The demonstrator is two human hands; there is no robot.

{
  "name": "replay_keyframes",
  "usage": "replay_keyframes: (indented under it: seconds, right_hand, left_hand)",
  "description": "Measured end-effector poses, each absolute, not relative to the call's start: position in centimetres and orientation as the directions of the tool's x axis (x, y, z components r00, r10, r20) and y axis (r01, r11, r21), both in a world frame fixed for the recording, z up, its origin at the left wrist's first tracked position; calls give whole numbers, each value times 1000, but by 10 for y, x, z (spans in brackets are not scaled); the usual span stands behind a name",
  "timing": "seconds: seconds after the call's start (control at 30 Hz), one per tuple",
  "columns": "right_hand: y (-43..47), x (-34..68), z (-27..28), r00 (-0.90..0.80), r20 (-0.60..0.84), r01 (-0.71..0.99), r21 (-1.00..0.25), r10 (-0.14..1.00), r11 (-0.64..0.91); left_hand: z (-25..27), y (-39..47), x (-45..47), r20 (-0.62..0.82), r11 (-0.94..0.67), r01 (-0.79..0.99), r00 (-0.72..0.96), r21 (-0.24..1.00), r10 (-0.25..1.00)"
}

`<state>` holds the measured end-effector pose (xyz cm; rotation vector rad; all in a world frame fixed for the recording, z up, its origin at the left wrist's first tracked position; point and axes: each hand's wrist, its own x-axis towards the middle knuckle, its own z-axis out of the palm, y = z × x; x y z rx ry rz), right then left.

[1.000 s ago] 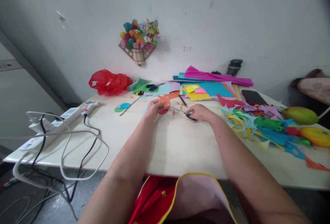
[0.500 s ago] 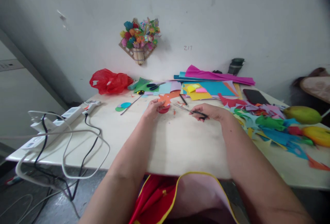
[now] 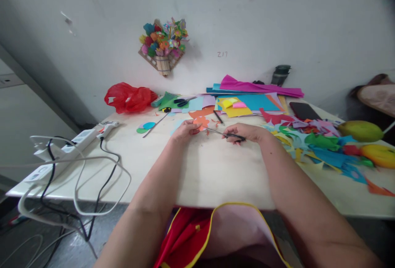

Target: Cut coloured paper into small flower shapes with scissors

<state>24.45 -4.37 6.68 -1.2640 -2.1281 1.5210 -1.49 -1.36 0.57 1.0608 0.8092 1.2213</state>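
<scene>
Pinched in my left hand is a piece of orange paper with a lobed edge. My right hand grips a pair of scissors by the black handles, and the metal blades point left, their tips at the paper's right edge. Small orange scraps lie near the blades. Behind the held piece is a larger orange sheet. A black pen rests just beyond my right hand.
On the left are a power strip with loose cables and a red plastic bag. Coloured paper scraps, fruit and a phone occupy the right. More scissors and paper sheets sit at the back.
The orange paper has turned in my left hand, and its lobes now show. The scissors have come slightly left, so their tips reach the paper's edge. The view has shifted a little.
</scene>
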Motion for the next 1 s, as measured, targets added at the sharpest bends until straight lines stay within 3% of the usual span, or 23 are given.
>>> replay_keyframes:
  seconds: [0.43,1.0]
  right_hand:
    - [-41,241,64,-624,-257,552,-814,738,183]
    - [-40,237,61,-609,-241,530,-833,755,161]
  left_hand:
    - [5,-14,-13,45,24,-256,261,966,964]
    - [4,-13,-13,16,48,-256,244,966,970]
